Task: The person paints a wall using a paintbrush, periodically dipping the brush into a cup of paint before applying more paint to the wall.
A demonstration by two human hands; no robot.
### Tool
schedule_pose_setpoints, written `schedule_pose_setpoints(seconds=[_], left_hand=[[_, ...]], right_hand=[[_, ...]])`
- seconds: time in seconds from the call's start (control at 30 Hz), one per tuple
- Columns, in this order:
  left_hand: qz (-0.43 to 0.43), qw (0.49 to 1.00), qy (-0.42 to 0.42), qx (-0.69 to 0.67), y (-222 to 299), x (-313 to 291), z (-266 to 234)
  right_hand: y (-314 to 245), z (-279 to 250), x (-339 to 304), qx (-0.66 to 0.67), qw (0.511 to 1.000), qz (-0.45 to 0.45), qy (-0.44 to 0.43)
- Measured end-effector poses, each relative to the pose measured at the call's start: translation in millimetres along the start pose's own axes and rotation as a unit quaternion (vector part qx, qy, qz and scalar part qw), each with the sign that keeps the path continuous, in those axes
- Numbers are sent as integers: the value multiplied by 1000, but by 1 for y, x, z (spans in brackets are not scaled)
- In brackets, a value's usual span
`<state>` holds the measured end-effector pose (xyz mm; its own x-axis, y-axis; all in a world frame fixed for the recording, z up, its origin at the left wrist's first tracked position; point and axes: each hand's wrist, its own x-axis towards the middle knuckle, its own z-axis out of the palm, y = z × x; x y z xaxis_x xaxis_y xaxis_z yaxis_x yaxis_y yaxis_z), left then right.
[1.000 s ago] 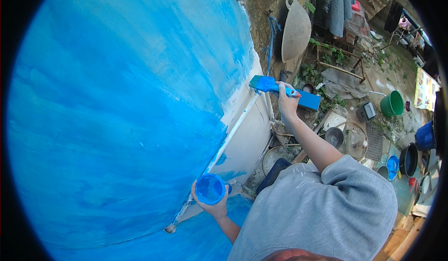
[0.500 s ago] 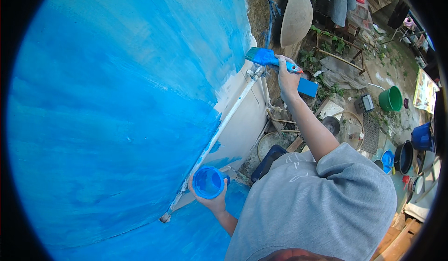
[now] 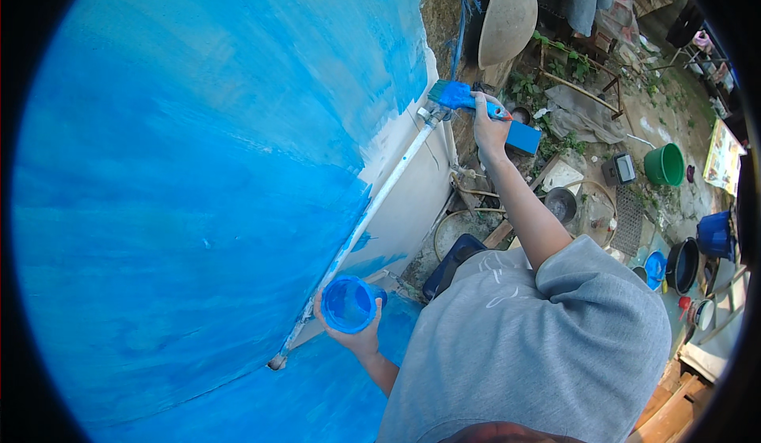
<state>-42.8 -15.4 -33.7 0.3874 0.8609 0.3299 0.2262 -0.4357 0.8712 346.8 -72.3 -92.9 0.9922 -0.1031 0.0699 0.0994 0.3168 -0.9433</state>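
Observation:
My right hand [image 3: 491, 128] is closed around the handle of a paintbrush [image 3: 458, 96] smeared with blue paint. Its bristles point left, close to the edge of the wall and the upper end of a pipe; whether they touch is hard to tell. Lower down, my left hand [image 3: 357, 340] grips a blue paint cup [image 3: 349, 303] whose open mouth shows blue paint coating the inside. Most of the wall [image 3: 190, 189] is streaky blue, with a whitish bare strip [image 3: 404, 213] beside the pipe [image 3: 388, 185]. The pipe is splashed with blue.
A pale wok-shaped pan [image 3: 507, 19] hangs beyond the wall's edge. On the ground to the right are a green bucket [image 3: 664, 165], a blue box [image 3: 523, 137], a metal pot [image 3: 560, 204], a coiled hose [image 3: 441, 233], a dark blue basin [image 3: 460, 257] and a blue bucket [image 3: 716, 233].
The brush and my right hand have shifted slightly right relative to the pipe's upper end. The view has moved a little; both hands keep their grips.

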Motion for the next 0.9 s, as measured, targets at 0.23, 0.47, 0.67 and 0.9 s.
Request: schedule_pose_setpoints(seconds=[0.23,0.47,0.67,0.9], left_hand=[[-10,1000,-10,-13,5,3,3],[12,1000,-3,12,4,7,7],[17,999,-15,23,1,9,6],[8,999,-25,25,8,11,15]], right_hand=[[-1,9,14,123,990,-63,-1],[12,10,17,4,999,44,8],[8,3,27,71,996,-43,24],[-6,11,16,81,993,-78,-21]])
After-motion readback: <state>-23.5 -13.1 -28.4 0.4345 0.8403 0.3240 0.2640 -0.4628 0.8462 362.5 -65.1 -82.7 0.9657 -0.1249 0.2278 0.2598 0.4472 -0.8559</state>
